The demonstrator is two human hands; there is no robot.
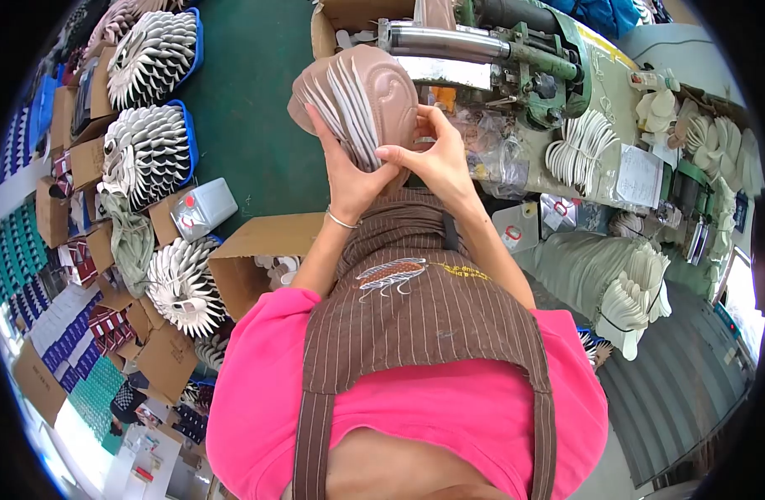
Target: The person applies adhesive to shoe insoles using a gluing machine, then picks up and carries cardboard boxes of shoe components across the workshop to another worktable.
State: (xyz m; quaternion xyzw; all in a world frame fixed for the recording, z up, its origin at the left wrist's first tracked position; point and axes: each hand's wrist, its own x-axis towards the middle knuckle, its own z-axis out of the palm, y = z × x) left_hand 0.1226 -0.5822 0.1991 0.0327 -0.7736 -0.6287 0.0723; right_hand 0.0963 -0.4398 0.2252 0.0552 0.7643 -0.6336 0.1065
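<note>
Between my two hands is a fanned stack of insoles, beige-brown on top with a stitched curve and white along the layered edges. My left hand is wrapped round the lower left side, fingers partly hidden behind the stack, thumb up along the white edges. At the lower right, my right hand grips the stack, its thumb pressed on the front near the bottom and its fingers curled at the right side. The stack is upright, above the waist of a brown striped apron.
A green machine with a metal roller stands ahead on the bench. White insoles lie fanned at right. At left are blue trays of insoles, a plastic jug and an open cardboard box. A bundled sack sits at right.
</note>
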